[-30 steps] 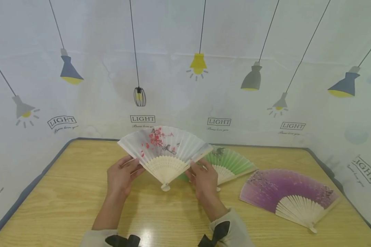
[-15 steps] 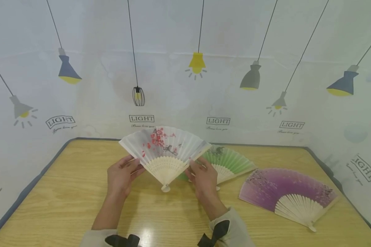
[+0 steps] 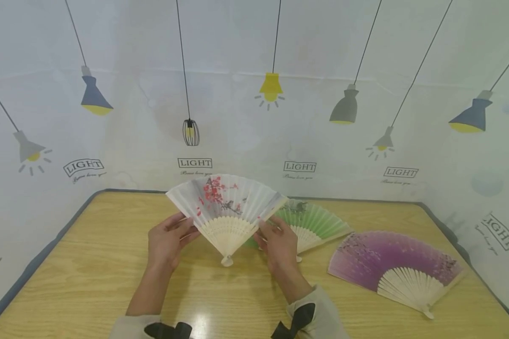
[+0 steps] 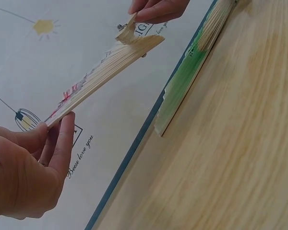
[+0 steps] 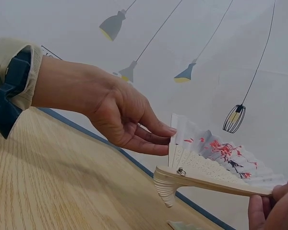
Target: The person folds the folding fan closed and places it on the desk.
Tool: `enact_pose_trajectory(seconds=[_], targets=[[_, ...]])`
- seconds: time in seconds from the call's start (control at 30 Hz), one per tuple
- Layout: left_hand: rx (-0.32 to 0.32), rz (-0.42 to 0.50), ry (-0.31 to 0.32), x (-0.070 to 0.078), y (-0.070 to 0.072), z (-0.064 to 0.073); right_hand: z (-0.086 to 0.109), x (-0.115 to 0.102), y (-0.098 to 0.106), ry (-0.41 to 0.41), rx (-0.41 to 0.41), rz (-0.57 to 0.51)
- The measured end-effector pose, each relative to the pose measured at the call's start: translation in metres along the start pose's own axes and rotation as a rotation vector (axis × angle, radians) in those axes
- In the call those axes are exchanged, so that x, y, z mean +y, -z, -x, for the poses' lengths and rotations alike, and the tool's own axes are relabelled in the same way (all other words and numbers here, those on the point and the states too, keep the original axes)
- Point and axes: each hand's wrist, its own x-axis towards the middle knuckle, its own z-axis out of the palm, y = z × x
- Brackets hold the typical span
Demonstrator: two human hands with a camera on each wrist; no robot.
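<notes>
A white folding fan [image 3: 229,200] with red blossoms and pale slats is spread out above the table, its pivot end pointing down toward me. My left hand [image 3: 166,242] pinches its left outer rib between thumb and fingers, which the left wrist view also shows. On the other side, my right hand [image 3: 281,245] pinches the right outer rib; in the right wrist view the thumb lies on the fan's edge [image 5: 172,141]. Behind my right hand a green folding fan [image 3: 318,219] lies spread on the table, partly hidden. Farther right rests a spread purple folding fan [image 3: 390,254].
The wood-grain table [image 3: 89,268] has a dark blue edge. Behind and beside it stands a pale wall covering [image 3: 237,117] printed with hanging lamps and the word LIGHT.
The white fan's left edge has drawn slightly inward, so its spread looks a little narrower. Both hands keep their hold, almost in place. The green and purple fans stay where they were.
</notes>
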Motion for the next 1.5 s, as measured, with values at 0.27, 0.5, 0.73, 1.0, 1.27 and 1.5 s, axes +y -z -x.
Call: enact_pose_trajectory(seconds=[0.27, 0.5, 0.73, 1.0, 1.27, 1.5], targets=[[0.001, 0.002, -0.008, 0.0007, -0.0010, 0.0005, -0.0002, -0.0003, -0.0001, 0.005, -0.019, 0.004], [-0.014, -0.009, -0.011, 0.0029, -0.0022, 0.0024, 0.0005, -0.0026, -0.0013, -0.003, -0.030, 0.007], [-0.016, -0.029, -0.003, 0.0030, -0.0020, 0.0035, 0.0003, -0.0017, -0.0021, 0.002, -0.042, 0.017], [-0.029, -0.035, 0.000, 0.0016, -0.0013, 0.0031, 0.0013, -0.0018, -0.0025, 0.001, -0.056, 0.021], [-0.033, -0.049, 0.004, 0.0002, -0.0015, 0.0032, 0.0018, -0.0003, -0.0031, 0.013, -0.066, 0.036], [-0.033, -0.047, 0.002, 0.0008, -0.0024, 0.0035, 0.0012, 0.0008, -0.0041, 0.014, -0.055, 0.028]])
